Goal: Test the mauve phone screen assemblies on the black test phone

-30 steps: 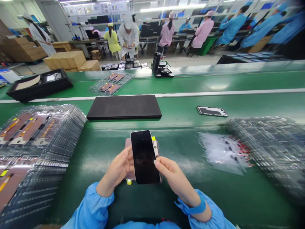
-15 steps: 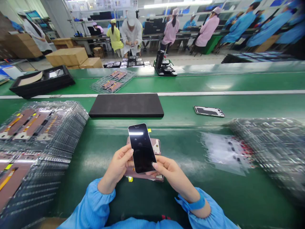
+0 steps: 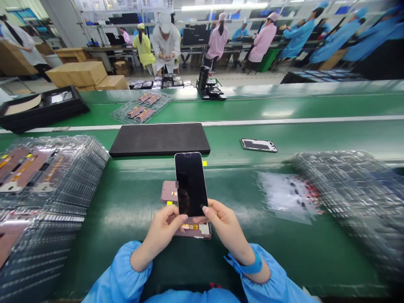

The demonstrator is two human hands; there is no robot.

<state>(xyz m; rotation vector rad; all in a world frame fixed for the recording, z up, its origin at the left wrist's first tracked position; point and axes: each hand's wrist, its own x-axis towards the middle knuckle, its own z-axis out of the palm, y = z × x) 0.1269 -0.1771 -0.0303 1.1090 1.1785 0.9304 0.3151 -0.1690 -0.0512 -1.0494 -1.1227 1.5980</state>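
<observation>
A black phone screen (image 3: 191, 185) with a pale edge and a top notch is held upright in front of me, tilted slightly. My left hand (image 3: 162, 227) is closed at its lower left corner, thumb along the bottom edge. My right hand (image 3: 222, 219) pinches the lower right corner, thumb on the front. Beneath the screen, two pinkish-brown panels lie on the green bench: an upper panel (image 3: 168, 191), partly covered, and a lower panel (image 3: 205, 229) with an orange flex strip. Yellow tabs show beside them.
Stacked clear trays with brown panels (image 3: 47, 168) stand left, more clear trays (image 3: 344, 189) right. A black flat box (image 3: 160, 139) lies ahead, with a phone frame (image 3: 259, 145) to its right. Clear bags with small parts (image 3: 288, 195) lie nearby. Co-workers stand and sit beyond the bench.
The screen has turned from a leftward lean to nearly straight. My left hand has slid from its left side down to the bottom corner. The view has swung slightly right.
</observation>
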